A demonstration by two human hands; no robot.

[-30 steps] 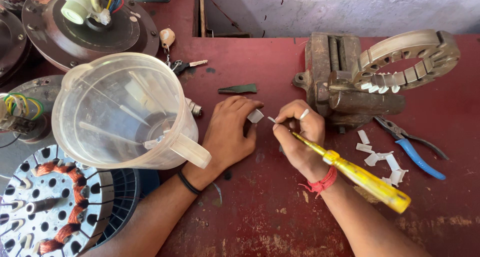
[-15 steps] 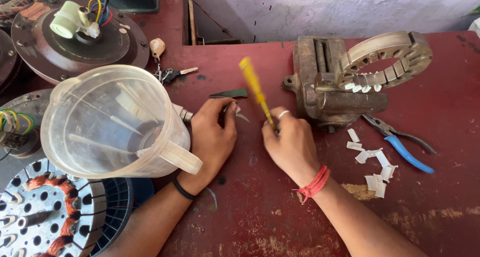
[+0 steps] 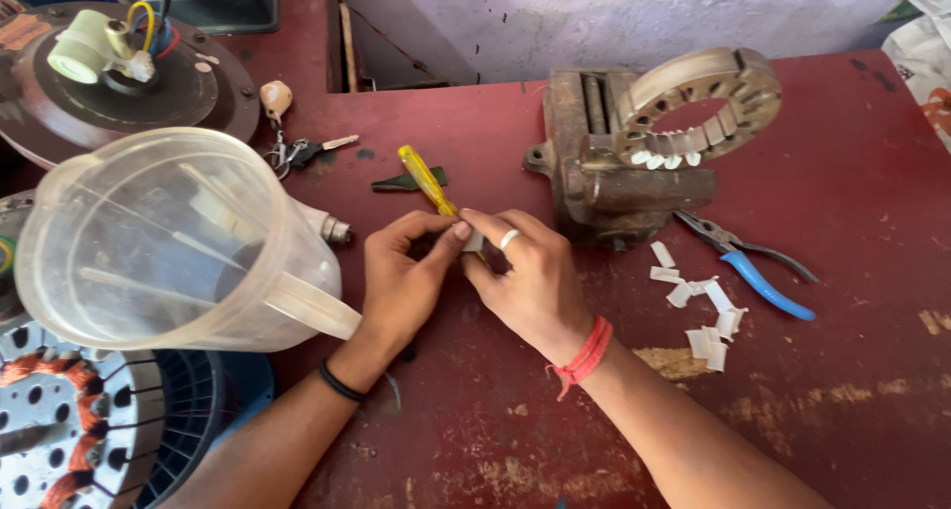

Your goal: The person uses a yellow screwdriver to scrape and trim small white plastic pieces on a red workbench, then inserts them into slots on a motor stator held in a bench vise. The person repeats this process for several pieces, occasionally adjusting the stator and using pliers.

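Observation:
My left hand and my right hand meet over the red table, fingertips pinching a small white paper slip between them. The right hand, with a ring and a red wrist thread, also grips a yellow-handled screwdriver whose handle points up and away to the left. A black band circles the left wrist. The screwdriver's tip is hidden behind the fingers.
A clear plastic jug stands at the left. A bench vise holds a slotted stator ring. Blue-handled pliers, several white paper slips, keys, a dark green wedge and fan motor parts surround the hands.
The screwdriver swung from pointing down-right to handle up and left. Both hands drew closer together around the white slip, and the view shifted slightly.

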